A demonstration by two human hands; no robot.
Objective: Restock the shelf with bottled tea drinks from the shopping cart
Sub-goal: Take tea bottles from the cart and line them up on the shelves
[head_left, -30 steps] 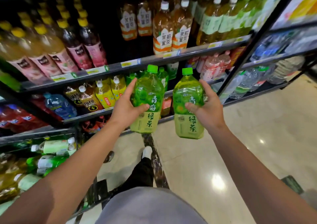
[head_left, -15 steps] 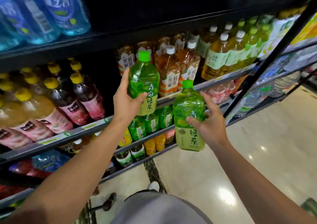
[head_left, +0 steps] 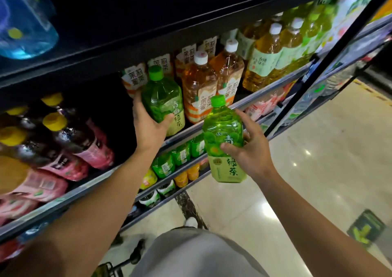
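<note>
Shelving: a dark, multi-tier shelf unit [head_left: 212, 126] is seen packed with bottled drinks along a shop aisle, its tiers edged with pale price rails.
Floor: glossy cream tiles [head_left: 318, 149] are shown reflecting ceiling lights; a green marker with a yellow arrow [head_left: 365, 228] is stuck to them at lower right.
Amber bottles: two white-capped jasmine honey tea bottles [head_left: 199, 90], labelled 茉莉蜜茶, are stood at the front of the middle tier, with more of the same behind.
Dark bottles: yellow-capped bottles with pink labels [head_left: 74, 141] are ranged at the left of that tier; their writing cannot be read.
Left-hand bottle: a green-capped green tea bottle [head_left: 162, 100] is gripped around its lower body by the left hand [head_left: 148, 128] and held at the middle tier, just beside the amber bottles; whether its base touches the shelf cannot be told.
Right-hand bottle: a second green bottle [head_left: 224, 141], marked 统一 and 绿茶, is clasped by the right hand [head_left: 250, 151] in front of the shelf edge, clear of it.
Count: two green tea bottles are held, one per hand.
Lower tier: small green and orange bottles [head_left: 180, 160] are lined up below.
</note>
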